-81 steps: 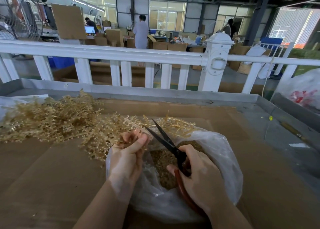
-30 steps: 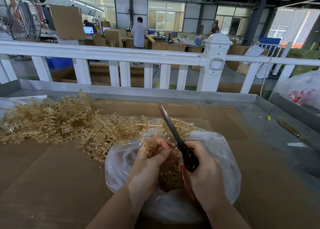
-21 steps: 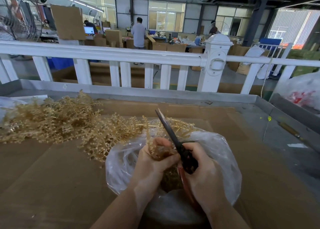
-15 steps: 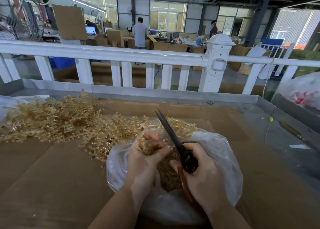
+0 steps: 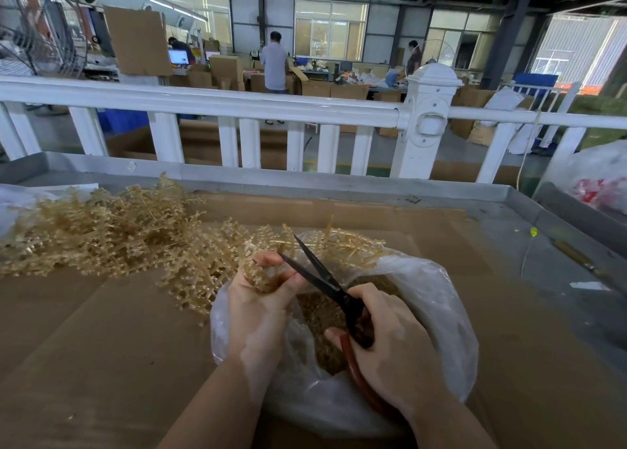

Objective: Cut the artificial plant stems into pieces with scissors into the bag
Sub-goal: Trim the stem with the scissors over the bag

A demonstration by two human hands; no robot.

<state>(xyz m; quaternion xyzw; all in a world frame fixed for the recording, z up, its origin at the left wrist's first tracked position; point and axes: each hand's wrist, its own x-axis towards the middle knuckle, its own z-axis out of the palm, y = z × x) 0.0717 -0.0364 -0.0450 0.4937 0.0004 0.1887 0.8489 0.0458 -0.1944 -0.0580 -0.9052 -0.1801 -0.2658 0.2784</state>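
1. A large workshop fills the upper part of the frame, with cardboard boxes, big windows and people standing at benches behind a white railing (image 5: 203,100). In front of it is a tabletop (image 5: 101,347) covered in brown cardboard.

2. A loose heap of pale golden artificial plant stems (image 5: 101,231) spreads across the left centre of the frame and trails toward the middle.

3. A clear plastic bag (image 5: 437,299) lies open at lower centre. Its inside already holds a mound of small cut pieces (image 5: 325,316).

4. The left hand (image 5: 261,299) is curled round a small bunch of stems, pinching it between thumb and fingers just over the bag's near-left edge.

5. The right hand (image 5: 390,340) grips the reddish handles of the scissors (image 5: 322,282). The dark blades are parted, with the tips pointing up and left beside the held bunch.

6. Judging by their look, the stems are light, thin and springy plastic with many small side branches. They likely snag on each other, so a bunch pulled from the heap may drag neighbours along.

7. The best hold seems to be low on the bunch, close behind the cut line, so that the short ends stay steady and fall into the bag rather than flicking onto the cardboard.
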